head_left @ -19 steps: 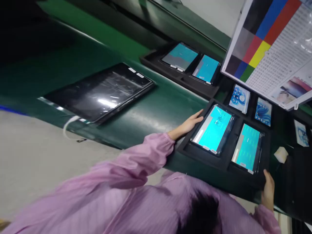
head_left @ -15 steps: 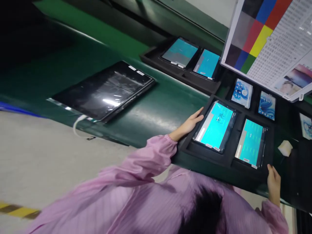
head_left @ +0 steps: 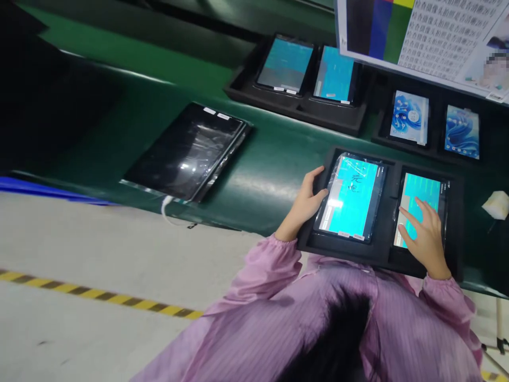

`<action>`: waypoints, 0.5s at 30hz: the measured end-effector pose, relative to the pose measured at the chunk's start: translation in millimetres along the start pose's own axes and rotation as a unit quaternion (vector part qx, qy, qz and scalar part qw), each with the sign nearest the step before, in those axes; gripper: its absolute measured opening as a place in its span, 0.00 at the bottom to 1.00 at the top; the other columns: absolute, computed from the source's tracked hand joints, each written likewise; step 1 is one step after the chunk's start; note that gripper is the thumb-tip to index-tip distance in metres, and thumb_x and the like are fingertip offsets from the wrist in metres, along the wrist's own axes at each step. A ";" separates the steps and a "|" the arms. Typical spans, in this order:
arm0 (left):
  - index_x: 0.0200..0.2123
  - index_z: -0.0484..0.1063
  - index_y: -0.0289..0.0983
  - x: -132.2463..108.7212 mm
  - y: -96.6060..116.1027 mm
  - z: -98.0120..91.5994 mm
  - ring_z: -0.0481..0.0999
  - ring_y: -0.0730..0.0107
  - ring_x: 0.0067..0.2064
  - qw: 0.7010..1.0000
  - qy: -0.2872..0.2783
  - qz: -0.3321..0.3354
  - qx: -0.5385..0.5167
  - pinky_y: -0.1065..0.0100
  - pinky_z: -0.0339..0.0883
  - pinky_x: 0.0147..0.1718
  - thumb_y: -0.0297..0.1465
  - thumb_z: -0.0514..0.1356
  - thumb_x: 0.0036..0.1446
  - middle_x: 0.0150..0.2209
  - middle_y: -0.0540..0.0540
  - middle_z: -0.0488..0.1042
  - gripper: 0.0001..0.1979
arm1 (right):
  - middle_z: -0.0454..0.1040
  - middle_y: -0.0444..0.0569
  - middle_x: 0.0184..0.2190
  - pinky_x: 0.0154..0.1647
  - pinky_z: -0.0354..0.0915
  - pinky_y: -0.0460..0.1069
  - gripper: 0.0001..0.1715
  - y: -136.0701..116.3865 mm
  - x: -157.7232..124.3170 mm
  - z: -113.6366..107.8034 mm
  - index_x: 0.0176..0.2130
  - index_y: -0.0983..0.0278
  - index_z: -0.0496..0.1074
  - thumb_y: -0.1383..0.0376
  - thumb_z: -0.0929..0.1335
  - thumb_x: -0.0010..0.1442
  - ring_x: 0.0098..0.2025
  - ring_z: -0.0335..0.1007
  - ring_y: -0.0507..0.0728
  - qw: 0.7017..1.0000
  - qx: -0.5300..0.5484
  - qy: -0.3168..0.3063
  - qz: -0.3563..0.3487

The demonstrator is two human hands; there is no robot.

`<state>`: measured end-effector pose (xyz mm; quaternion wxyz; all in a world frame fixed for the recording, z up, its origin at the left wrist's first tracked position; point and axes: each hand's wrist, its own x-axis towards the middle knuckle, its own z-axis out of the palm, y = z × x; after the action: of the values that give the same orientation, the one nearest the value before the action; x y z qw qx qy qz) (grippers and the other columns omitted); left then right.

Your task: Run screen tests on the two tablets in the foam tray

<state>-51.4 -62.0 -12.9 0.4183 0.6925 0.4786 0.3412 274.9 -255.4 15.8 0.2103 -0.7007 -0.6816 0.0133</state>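
A black foam tray [head_left: 387,212] lies on the green conveyor belt [head_left: 270,159] in front of me, with two lit tablets in it. My left hand [head_left: 308,200] grips the tray's left edge, its thumb reaching to the rim of the left tablet [head_left: 352,199], which shows a cyan screen under a plastic film. My right hand [head_left: 423,236] rests with fingers spread on the screen of the right tablet [head_left: 427,193], holding nothing. Pink sleeves cover both of my arms.
A dark tablet in a clear bag [head_left: 186,151] lies on the belt at left. Behind are a tray with two cyan-screen tablets [head_left: 294,109] and one with blue-wallpaper tablets [head_left: 409,116]. A test chart [head_left: 437,37] hangs above. A white block [head_left: 497,204] sits at right. Striped floor tape [head_left: 99,294] runs below.
My right hand left the tray's lower right corner and now lies on the right tablet's screen. My left hand stays at the tray's left edge, thumb curled further over. The view swung level.
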 end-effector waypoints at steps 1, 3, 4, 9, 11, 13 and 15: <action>0.71 0.59 0.38 0.9 -0.6 2.3 0.65 0.47 0.72 1.000 0.007 0.009 0.012 0.44 0.57 0.74 0.31 0.61 0.59 0.70 0.34 0.65 0.37 | 0.62 0.57 0.73 0.71 0.59 0.75 0.22 1.9 -0.2 0.0 0.63 0.53 0.77 0.55 0.65 0.76 0.74 0.57 0.74 1.000 -0.006 -0.005 -0.003; 0.71 0.57 0.37 0.9 0.0 5.3 0.64 0.46 0.72 0.999 0.011 0.030 0.038 0.43 0.57 0.74 0.32 0.63 0.59 0.70 0.32 0.63 0.38 | 0.63 0.55 0.72 0.70 0.59 0.77 0.19 10.7 -6.3 -4.6 0.58 0.52 0.81 0.54 0.65 0.76 0.74 0.57 0.75 1.000 -0.018 0.000 0.007; 0.72 0.56 0.37 0.2 1.5 6.1 0.64 0.44 0.72 0.998 0.009 0.039 0.049 0.42 0.57 0.74 0.33 0.65 0.59 0.70 0.31 0.63 0.40 | 0.64 0.55 0.72 0.70 0.60 0.77 0.19 16.6 -11.3 -8.5 0.54 0.53 0.83 0.54 0.65 0.76 0.74 0.58 0.75 1.000 -0.021 0.014 0.018; 0.75 0.47 0.39 -7.4 15.9 4.5 0.55 0.36 0.76 0.996 -0.031 0.034 0.072 0.39 0.51 0.75 0.49 0.75 0.53 0.74 0.29 0.53 0.57 | 0.69 0.58 0.69 0.69 0.61 0.74 0.15 33.2 -39.1 -28.5 0.47 0.60 0.83 0.57 0.68 0.75 0.72 0.62 0.75 0.989 0.001 0.133 0.065; 0.76 0.44 0.40 -12.0 20.4 1.0 0.52 0.36 0.78 0.996 -0.056 0.022 0.061 0.39 0.49 0.76 0.54 0.73 0.56 0.76 0.29 0.49 0.58 | 0.70 0.57 0.67 0.69 0.61 0.72 0.12 29.0 -47.3 -31.8 0.47 0.60 0.83 0.60 0.69 0.74 0.70 0.65 0.73 0.984 0.012 0.167 0.059; 0.77 0.41 0.42 -17.6 22.0 -4.2 0.48 0.36 0.79 0.995 -0.082 0.015 0.047 0.39 0.47 0.77 0.56 0.71 0.58 0.78 0.30 0.45 0.58 | 0.71 0.56 0.67 0.67 0.63 0.68 0.10 21.2 -52.9 -32.0 0.47 0.60 0.83 0.62 0.70 0.73 0.68 0.68 0.71 0.982 0.019 0.182 0.046; 0.79 0.37 0.43 -23.9 20.9 -10.3 0.45 0.35 0.80 0.994 -0.103 0.012 0.035 0.38 0.46 0.77 0.58 0.70 0.58 0.79 0.30 0.42 0.61 | 0.71 0.55 0.66 0.64 0.65 0.65 0.09 13.1 -56.0 -30.0 0.46 0.59 0.83 0.62 0.70 0.72 0.66 0.70 0.69 0.983 0.027 0.180 0.030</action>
<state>-59.8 -86.0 8.6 0.4369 0.7438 0.4361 0.2564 292.5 -317.3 24.0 0.3479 -0.7055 -0.6111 -0.0881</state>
